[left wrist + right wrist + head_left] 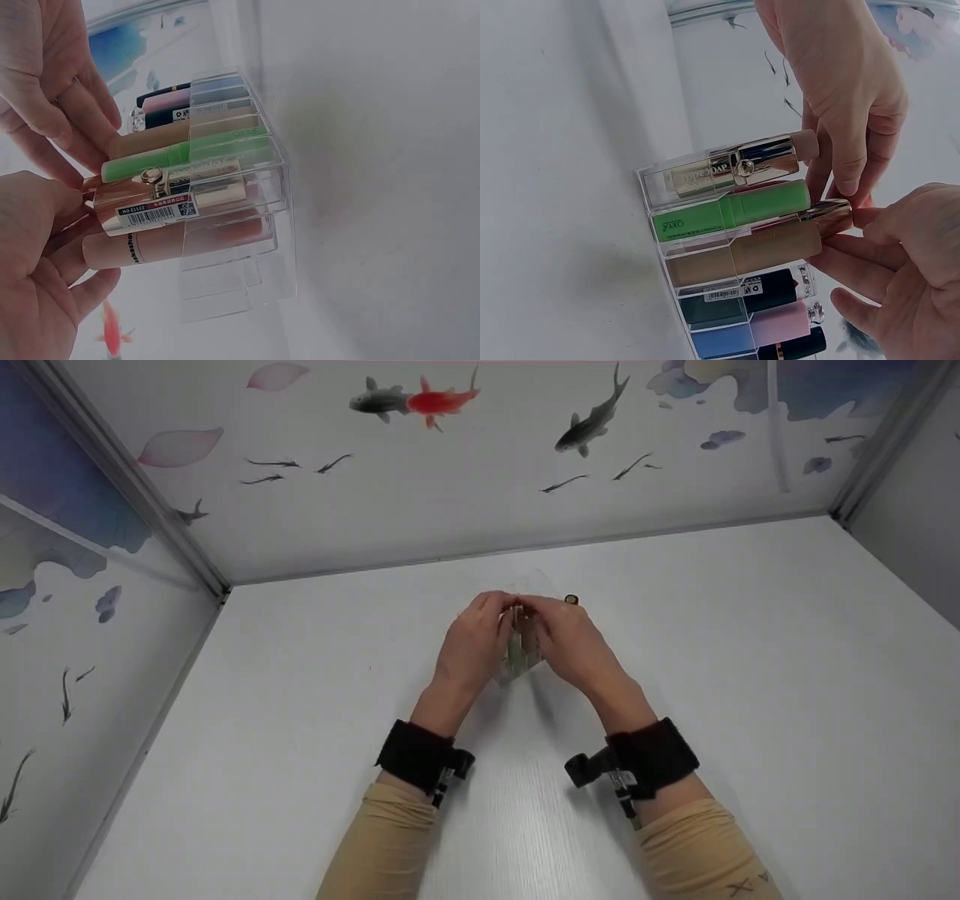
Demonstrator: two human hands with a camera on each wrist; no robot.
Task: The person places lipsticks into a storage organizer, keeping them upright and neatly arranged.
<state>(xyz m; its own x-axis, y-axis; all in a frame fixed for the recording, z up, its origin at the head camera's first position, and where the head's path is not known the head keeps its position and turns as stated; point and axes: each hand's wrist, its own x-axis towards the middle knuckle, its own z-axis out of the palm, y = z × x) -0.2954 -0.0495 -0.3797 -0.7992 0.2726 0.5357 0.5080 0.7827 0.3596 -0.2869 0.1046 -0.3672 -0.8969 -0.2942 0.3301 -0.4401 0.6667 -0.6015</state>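
A clear plastic organizer (217, 300) holds several upright cosmetic tubes in stepped slots. My left hand (472, 641) and right hand (576, 639) meet above it, fingertips close together. Their fingers pinch the upper end of a gold-capped lipstick (831, 215), whose lower part is hidden behind other tubes. Beside it stand a green tube (735, 214) and a beige tube (757, 259). In the left wrist view, a pinkish tube (161, 244) lies near the fingers of my left hand, next to a gold-trimmed lipstick with a barcode label (154, 212).
Farther along the organizer are a dark tube with a clear knob (772, 296), a pink-topped tube (780, 322) and a black tube (802, 345). The white table (315, 675) meets fish-printed panels (450, 495) at the back and left.
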